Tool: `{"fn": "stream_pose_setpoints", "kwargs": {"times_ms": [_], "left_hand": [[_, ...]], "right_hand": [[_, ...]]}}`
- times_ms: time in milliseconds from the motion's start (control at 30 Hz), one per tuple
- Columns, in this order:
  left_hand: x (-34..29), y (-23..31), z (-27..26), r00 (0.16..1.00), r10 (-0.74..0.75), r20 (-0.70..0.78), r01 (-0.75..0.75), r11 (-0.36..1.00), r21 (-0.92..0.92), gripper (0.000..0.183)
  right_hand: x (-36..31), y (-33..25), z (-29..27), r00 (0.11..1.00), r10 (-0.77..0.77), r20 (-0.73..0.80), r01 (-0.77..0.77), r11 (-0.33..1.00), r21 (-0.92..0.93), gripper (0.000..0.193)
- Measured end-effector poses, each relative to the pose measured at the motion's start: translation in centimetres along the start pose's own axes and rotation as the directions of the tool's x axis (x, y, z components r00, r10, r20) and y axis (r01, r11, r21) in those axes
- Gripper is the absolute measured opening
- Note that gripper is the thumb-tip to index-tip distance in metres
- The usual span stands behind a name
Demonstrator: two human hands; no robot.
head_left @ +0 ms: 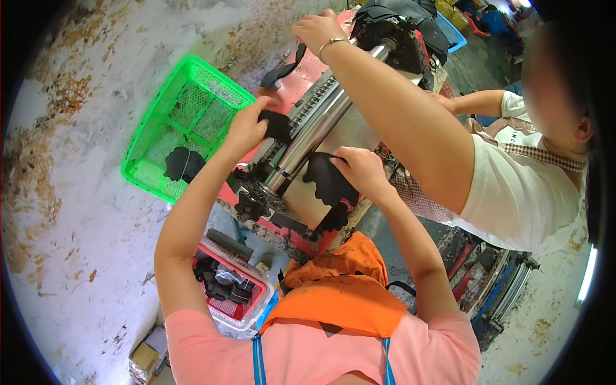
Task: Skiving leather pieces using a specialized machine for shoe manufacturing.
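My left hand [247,127] is closed on a flat black piece [277,126] with a soft, rubbery look, at the far side of the machine's shiny metal roller [312,131]. On the near side, my right hand [363,169] pinches another black piece [328,181] with a wavy edge, above the smooth metal plate [311,204]. Beside me, a co-worker's hand [317,31] reaches across the machine and holds a thin black strip [285,70]. What the black pieces are, I cannot tell.
A green basket [138,154] left of the machine holds a tied black bundle [184,164]. Below it stands a red-and-white bin [260,292] of dark scraps. Black sheets [401,9] are piled at the machine's far end. The co-worker's arm [404,115] crosses at right.
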State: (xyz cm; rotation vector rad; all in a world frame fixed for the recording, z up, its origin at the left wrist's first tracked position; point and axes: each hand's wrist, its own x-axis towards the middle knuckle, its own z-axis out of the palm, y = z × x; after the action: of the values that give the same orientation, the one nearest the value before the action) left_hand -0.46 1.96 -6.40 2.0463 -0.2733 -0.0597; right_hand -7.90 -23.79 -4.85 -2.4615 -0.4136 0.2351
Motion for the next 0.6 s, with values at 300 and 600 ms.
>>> {"fn": "stream_pose_setpoints", "kwargs": {"times_ms": [300, 600], "left_hand": [[-0.2, -0.1, 1.3, 0.799, -0.399, 0.450, 0.442, 0.897, 0.011, 0.021], [-0.9, 0.3, 1.3, 0.920, -0.060, 0.388, -0.049, 0.963, 0.264, 0.019]], "right_hand": [[-1.1, -0.6, -0.2, 0.987, -0.137, -0.088, 0.136, 0.991, -0.018, 0.023], [0.4, -1.1, 1.4, 0.999, 0.026, -0.036, -0.036, 0.943, -0.331, 0.023]]}}
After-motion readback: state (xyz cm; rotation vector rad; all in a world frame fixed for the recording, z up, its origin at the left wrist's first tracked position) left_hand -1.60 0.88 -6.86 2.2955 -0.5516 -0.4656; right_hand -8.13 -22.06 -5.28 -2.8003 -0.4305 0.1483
